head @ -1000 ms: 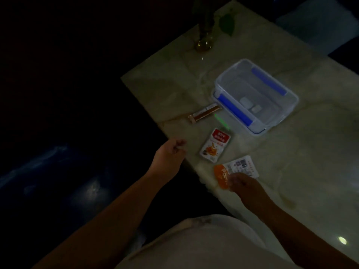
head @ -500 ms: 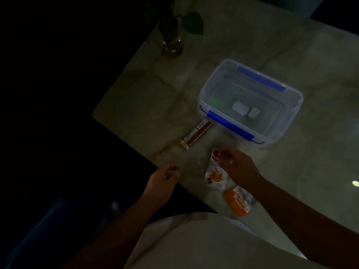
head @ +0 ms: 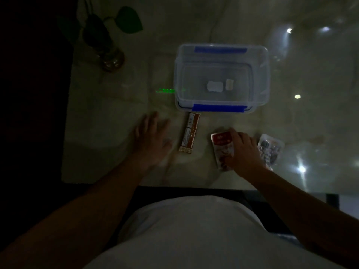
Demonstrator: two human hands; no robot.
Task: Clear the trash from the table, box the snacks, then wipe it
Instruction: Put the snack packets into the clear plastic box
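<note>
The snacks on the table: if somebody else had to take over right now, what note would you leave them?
Left hand: open, flat over the table, holding nothing, blurred.
Right hand: on the red pouch; whether the fingers have closed on it is unclear.
Brown bar lies between the hands, just in front of the box. A third packet lies right of the right hand.
Box is open; only two small pale pieces show inside.
Done: no snack boxed yet.
Left: box the three snacks, then wipe. No cloth is in view.

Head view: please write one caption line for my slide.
Right hand grasps a red snack packet near the clear box.
</note>
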